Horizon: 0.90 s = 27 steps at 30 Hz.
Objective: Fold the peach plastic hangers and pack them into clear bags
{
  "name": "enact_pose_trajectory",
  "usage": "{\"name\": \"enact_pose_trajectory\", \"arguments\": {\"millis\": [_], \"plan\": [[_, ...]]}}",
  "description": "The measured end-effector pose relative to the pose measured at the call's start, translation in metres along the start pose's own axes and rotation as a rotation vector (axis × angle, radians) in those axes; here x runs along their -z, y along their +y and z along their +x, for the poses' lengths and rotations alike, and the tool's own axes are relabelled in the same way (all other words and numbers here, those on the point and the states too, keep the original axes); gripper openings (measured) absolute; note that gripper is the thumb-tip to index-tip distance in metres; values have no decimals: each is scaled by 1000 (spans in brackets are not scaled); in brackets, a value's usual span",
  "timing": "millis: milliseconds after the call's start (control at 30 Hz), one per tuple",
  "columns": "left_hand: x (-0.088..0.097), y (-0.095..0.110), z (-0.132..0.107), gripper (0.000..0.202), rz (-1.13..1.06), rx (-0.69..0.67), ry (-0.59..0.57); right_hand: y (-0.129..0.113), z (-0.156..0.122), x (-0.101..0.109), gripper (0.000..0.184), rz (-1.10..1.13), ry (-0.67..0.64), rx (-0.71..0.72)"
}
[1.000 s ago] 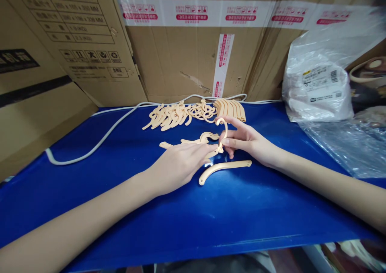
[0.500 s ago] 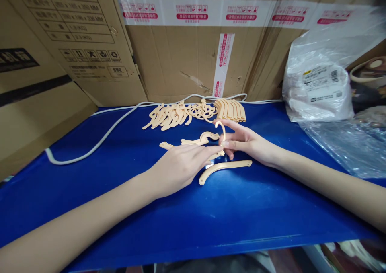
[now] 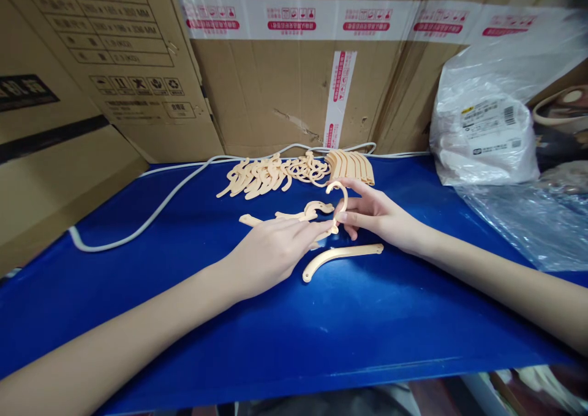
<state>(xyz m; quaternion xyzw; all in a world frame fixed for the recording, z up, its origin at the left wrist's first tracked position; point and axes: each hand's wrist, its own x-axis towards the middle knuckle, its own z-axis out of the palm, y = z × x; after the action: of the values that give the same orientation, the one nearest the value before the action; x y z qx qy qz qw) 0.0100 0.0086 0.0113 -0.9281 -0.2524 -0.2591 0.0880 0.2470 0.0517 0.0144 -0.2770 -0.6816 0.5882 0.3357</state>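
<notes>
My right hand (image 3: 367, 211) pinches a cream plastic hanger hook (image 3: 345, 198) between thumb and fingers, its curve upward. The hook's base meets the end of a cream hanger arm (image 3: 248, 220) lying under my left hand (image 3: 275, 250). My left hand is closed over that arm, fingertips at the joint, and hides its middle. Whether the two pieces are locked together I cannot tell. In front of my fingers lies a loose curved hanger arm (image 3: 342, 253). Just behind my left hand, a few more cream pieces (image 3: 316, 208) rest on the blue table.
Toward the back of the blue table (image 3: 321, 342) lie a heap of small curved pieces (image 3: 261, 176), loose hooks (image 3: 307, 168) and a row of stacked arms (image 3: 351, 166). A white cable (image 3: 169, 198) loops at left. Cardboard boxes (image 3: 275, 85) wall the back. Plastic-wrapped goods (image 3: 487, 140) stand at right.
The hook in my right hand has turned so its curve shows wider, and its base has shifted slightly left. The arm under my left hand has moved a little left.
</notes>
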Motion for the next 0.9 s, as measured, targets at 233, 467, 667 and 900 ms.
{"name": "enact_pose_trajectory", "arguments": {"millis": [233,467,667,900], "plan": [[-1,1,0,27,6,-7,-19,0,-1,-1,54,-11,-16,-23],[0,2,3,26,10,-12,7,-1,-1,-4,53,-8,-15,-34],[1,4,2,26,18,-19,1,-3,-2,-6,53,-2,4,-60],[0,4,1,26,20,3,-15,-4,-2,-7,53,3,7,-62]]}}
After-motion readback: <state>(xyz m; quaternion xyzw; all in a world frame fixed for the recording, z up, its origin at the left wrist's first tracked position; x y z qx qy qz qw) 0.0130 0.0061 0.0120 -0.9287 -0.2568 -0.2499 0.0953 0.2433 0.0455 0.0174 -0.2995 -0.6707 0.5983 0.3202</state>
